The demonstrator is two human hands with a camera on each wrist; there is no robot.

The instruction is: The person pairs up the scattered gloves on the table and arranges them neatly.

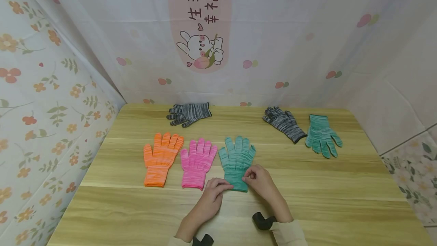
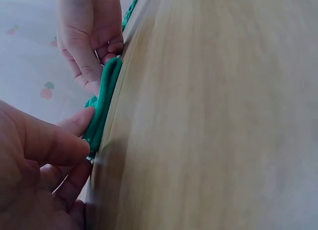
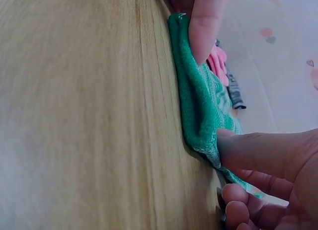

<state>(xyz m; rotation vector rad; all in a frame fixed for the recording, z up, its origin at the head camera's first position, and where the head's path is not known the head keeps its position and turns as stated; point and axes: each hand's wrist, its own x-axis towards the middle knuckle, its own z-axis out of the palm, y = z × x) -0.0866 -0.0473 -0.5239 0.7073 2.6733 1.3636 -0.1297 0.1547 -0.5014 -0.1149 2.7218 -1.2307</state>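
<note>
A green knit glove (image 1: pixel 236 162) lies flat, fingers pointing away, at the end of a row with a pink glove (image 1: pixel 198 162) and an orange glove (image 1: pixel 161 158). My left hand (image 1: pixel 214 196) pinches the left corner of its cuff between thumb and fingers. On the opposite side, my right hand (image 1: pixel 262 183) pinches the edge of the cuff, thumb on top and other fingers curled. The right wrist view shows the cuff (image 3: pixel 196 101) with its opening slightly parted. Part of the glove is hidden behind the hands in both wrist views.
Farther back on the wooden table (image 1: pixel 119 215) lies a dark grey glove (image 1: pixel 189 114). Another dark grey glove (image 1: pixel 284 123) touches or nearly touches a second green glove (image 1: pixel 322 136) at the right. A patterned curtain (image 1: pixel 143 48) hangs behind the table.
</note>
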